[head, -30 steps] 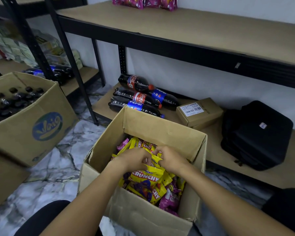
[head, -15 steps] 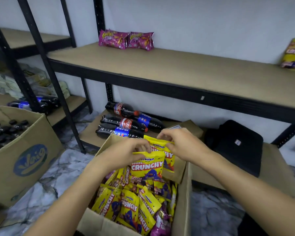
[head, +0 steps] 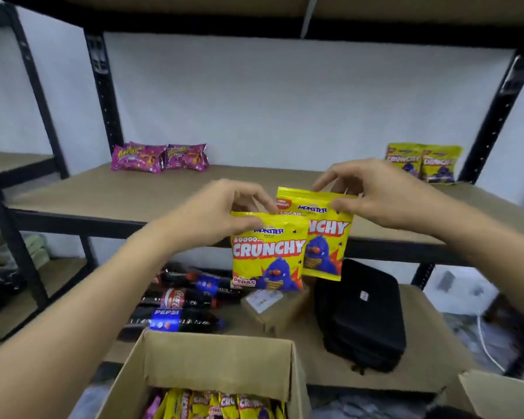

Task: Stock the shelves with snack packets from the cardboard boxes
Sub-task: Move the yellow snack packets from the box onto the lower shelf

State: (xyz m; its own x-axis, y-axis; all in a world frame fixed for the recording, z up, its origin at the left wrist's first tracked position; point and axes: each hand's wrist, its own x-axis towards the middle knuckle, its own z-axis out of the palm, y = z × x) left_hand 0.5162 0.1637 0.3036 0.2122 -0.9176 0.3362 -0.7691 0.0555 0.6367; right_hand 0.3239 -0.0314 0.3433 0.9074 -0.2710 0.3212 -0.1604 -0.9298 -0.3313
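Fingers (head: 256, 204) of the left hand (head: 215, 213) pinch one yellow packet (head: 266, 255) by its top seam; the right hand (head: 366, 195) pinches the second packet (head: 327, 237) likewise, above the cardboard box (head: 218, 361). Set both upright beside the yellow pair (head: 422, 161) on the middle shelf (head: 170, 192).

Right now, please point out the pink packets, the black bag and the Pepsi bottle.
pink packets (head: 160, 157), head view, on the front of the pair
black bag (head: 364, 316), head view, its top panel
Pepsi bottle (head: 170, 321), head view, its blue label
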